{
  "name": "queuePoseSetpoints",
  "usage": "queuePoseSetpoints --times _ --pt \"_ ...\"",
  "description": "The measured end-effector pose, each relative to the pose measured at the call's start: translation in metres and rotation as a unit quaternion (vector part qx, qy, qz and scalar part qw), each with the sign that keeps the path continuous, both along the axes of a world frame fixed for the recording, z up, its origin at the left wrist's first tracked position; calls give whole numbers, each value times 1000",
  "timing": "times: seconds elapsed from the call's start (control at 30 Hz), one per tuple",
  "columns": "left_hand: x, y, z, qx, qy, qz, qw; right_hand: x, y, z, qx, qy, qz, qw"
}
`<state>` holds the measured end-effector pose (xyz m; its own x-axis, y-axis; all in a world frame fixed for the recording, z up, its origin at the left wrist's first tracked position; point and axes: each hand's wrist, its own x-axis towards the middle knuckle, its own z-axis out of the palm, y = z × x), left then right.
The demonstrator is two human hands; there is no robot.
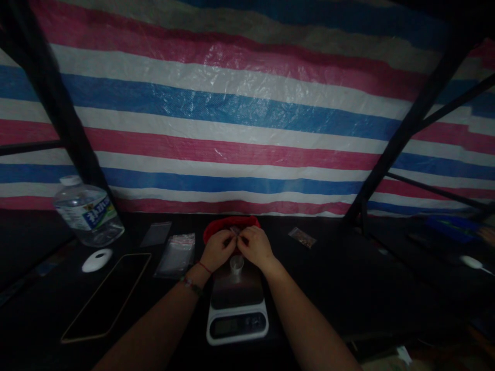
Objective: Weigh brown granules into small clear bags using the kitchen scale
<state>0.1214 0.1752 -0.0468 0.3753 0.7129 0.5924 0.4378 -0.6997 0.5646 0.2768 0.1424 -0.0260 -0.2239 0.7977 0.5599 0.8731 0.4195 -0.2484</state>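
My left hand (218,248) and my right hand (256,246) meet at the front rim of a red container (215,225). Fingertips of both are pinched together on what looks like a small clear plastic bag (234,230), mostly hidden by the fingers. Just below them, a small clear cup (236,265) stands on the metal plate of a white kitchen scale (237,330). The scale sits between my forearms, and its display is too dark to read.
Left of the scale lie a stack of clear zip bags (177,255), a single bag (155,234), a phone (108,299) and a white oval object (97,260). A large plastic bottle (89,214) stands behind. A filled small bag (302,237) lies right; a person's hand (486,235) shows far right.
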Motion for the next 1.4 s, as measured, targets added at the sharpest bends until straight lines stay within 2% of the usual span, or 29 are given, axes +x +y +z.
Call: queuePoseSetpoints --times 0.13,0.27,0.33,0.5,0.6,0.67,0.73,0.83,0.9,0.97,1.07,1.13,1.2,1.4 --pt "1 1 0 9 -1 32 999 -3 -3 3 31 9 -64 997" --pt "-1 2 0 12 5 39 999 1 -2 4 48 43 -115 991" --pt "-2 3 1 20 -9 45 999 3 -1 4 50 56 -97 992" --pt "-7 6 2 43 -74 47 995 6 1 1 45 136 33 989" --pt "-11 8 1 45 -98 67 992 9 10 -6 35 236 46 970" --pt "-13 8 0 41 -105 67 991 12 17 -12 0 316 31 948" --pt "-14 6 0 36 -103 60 992 15 23 -18 -68 408 37 910" --pt "-15 4 2 28 -94 47 994 17 26 -23 -185 541 95 815" --pt "-17 5 2 19 -86 45 995 17 24 -22 -243 588 134 760" --pt "-19 8 1 18 -83 57 995 17 21 -19 -268 609 160 729" --pt "-22 14 -1 35 -80 90 992 19 19 -15 -274 631 181 703" --pt "-24 17 -1 44 -69 110 991 20 20 -14 -279 638 179 695" --pt "-25 20 -1 50 -47 132 989 20 21 -16 -281 638 159 699" --pt "-35 37 -5 100 2 220 970 22 27 -22 -221 625 64 746"
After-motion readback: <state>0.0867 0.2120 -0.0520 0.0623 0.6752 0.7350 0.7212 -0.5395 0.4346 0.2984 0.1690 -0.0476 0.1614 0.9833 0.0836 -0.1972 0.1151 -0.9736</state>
